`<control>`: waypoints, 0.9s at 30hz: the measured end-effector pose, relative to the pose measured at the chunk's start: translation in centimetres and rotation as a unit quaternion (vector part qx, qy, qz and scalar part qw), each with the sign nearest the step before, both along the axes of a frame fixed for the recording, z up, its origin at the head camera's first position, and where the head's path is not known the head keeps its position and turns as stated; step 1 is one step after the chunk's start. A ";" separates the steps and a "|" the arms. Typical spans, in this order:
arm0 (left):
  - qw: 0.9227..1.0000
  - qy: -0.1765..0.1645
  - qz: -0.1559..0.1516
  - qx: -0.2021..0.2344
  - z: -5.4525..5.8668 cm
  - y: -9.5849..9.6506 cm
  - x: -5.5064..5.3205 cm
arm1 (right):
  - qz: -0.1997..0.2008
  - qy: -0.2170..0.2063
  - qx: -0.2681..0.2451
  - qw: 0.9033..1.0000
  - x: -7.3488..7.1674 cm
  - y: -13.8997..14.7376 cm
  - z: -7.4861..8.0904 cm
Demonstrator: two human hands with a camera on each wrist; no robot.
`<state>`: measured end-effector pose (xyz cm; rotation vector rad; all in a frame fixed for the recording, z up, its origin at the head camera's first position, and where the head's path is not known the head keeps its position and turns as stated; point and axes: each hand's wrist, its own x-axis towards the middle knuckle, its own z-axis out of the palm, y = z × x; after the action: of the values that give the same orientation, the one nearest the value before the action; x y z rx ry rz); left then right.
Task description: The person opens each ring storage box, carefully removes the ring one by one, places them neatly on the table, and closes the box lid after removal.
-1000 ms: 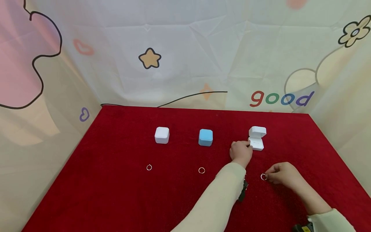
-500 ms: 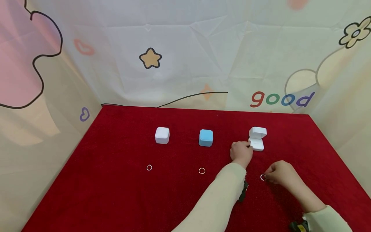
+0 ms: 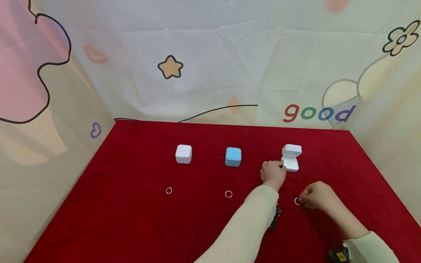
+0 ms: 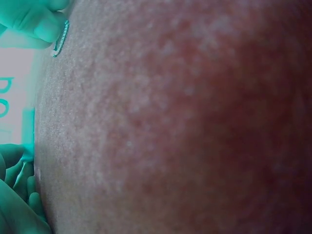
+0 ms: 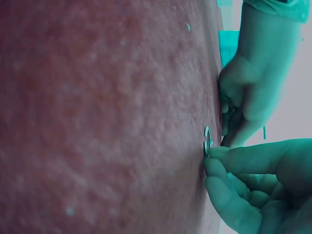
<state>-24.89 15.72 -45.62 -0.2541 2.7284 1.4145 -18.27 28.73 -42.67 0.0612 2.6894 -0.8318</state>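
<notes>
At the right of the red cloth stands a white ring box [image 3: 292,150] with its lid raised. My left hand [image 3: 273,173] grips its left side, fingers at the back and front edges of the base. Nearer me, my right hand [image 3: 319,195] pinches a silver ring [image 3: 296,201] between thumb and fingertips, low over the cloth. In the right wrist view the ring [image 5: 207,134] sticks out past the fingertips. The left wrist view shows the ring's [image 4: 61,39] studded band edge-on, while the left hand [image 4: 17,200] appears at the lower left corner.
A closed white box [image 3: 183,154] and a closed blue box [image 3: 233,157] stand in a row to the left. Before them lie two more rings, one silver ring [image 3: 169,190] and one plain-looking ring [image 3: 228,194]. A printed curtain [image 3: 210,73] hangs behind the red cloth [image 3: 131,219].
My right hand has shifted slightly left with the ring pinched in it. The left hand stays at the open ring box.
</notes>
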 end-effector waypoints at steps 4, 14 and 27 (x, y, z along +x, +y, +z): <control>1.000 0.003 -0.004 -0.002 0.2 -0.2 0.1 | -0.003 -0.040 -0.064 0.997 -0.4 1.1 -0.3; 1.000 0.002 -0.005 -0.007 0.3 -0.1 0.2 | 0.016 -0.102 -0.168 0.980 -0.7 3.4 -0.9; 1.000 -0.005 0.001 -0.001 -0.1 0.1 -0.2 | -0.007 -0.109 -0.284 0.953 -2.5 6.5 0.1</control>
<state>-25.06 15.85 -45.77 -0.2642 2.7241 1.4068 -20.79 35.26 -42.61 0.0330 2.1580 -1.4741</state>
